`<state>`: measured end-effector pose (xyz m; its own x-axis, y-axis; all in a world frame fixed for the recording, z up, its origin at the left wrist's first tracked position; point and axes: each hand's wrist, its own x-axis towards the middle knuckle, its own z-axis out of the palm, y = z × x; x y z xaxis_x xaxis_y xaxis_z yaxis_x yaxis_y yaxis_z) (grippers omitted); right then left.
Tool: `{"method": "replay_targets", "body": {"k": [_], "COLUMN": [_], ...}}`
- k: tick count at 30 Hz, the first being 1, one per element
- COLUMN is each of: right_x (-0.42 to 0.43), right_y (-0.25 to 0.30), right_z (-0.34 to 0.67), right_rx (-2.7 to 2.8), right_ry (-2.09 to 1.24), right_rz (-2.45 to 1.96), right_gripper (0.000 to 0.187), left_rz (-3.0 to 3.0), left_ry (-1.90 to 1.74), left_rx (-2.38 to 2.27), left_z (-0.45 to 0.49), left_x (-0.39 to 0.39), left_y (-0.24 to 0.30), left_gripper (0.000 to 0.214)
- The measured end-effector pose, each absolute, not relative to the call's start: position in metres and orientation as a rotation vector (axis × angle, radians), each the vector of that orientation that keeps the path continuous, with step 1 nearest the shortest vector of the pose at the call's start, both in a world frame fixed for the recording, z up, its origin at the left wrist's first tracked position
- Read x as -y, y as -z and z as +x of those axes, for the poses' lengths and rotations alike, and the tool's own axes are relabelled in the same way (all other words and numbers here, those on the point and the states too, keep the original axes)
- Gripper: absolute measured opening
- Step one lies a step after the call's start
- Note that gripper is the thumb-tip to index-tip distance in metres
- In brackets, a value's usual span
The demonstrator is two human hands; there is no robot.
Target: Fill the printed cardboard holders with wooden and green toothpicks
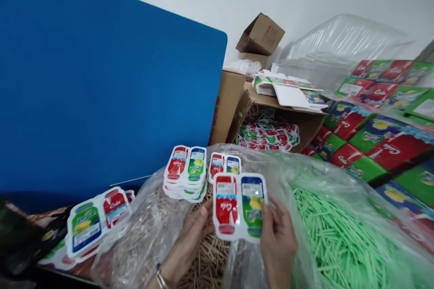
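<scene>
Upright between my two hands is a white-edged sachet or card [239, 207] printed with a red Cola can and a green-blue Sprite can. My right hand [278, 235] grips its right edge, thumb in front. The fingers of my left hand [196, 228] reach behind its left edge and are partly hidden. Just beyond it lies a smaller-looking card of the same print [224, 165]. A neat stack of the same cards [185, 174] rests to the left, on clear plastic over brown sticks [210, 257]. More of these cards [98, 221] lie at the far left.
Green sticks [339, 239] fill a clear bag on the right. An open carton [249, 99] holds many printed cards behind, with flat printed cardboard [288, 88] on top. Red-green printed boxes [373, 135] are stacked at right. A blue panel [108, 86] blocks the left.
</scene>
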<state>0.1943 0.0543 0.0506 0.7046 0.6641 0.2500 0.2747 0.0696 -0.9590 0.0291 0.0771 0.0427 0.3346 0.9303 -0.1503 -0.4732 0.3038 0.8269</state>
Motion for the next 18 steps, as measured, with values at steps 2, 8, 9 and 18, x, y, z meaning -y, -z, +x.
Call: {"method": "replay_targets", "body": {"k": [2,8,9,18], "right_x": [-0.027,0.016,0.017,-0.008], "right_y": [-0.028,0.015,0.015,0.001], "right_z": [0.178,0.144,0.143,0.144], "right_rx": [0.755,0.619,0.638,0.841], "right_ry": [-0.407,-0.751,-0.832,-0.969], "right_rz": [-1.506,-1.422,-1.402,-1.432], "right_gripper": [0.047,0.048,0.049,0.031], "left_rz": [0.730,0.825,0.851,0.972], "left_ry": [-0.980,-0.794,-0.792,-0.823], "left_rx": [-0.689,-1.008,-1.055,-1.175], "left_z": [0.025,0.005,0.002,-0.004], "left_x": [-0.069,-0.052,-0.052,-0.058], "left_y": [-0.047,-0.032,-0.028,-0.016], "left_gripper": [0.054,0.036,0.037,0.031]}}
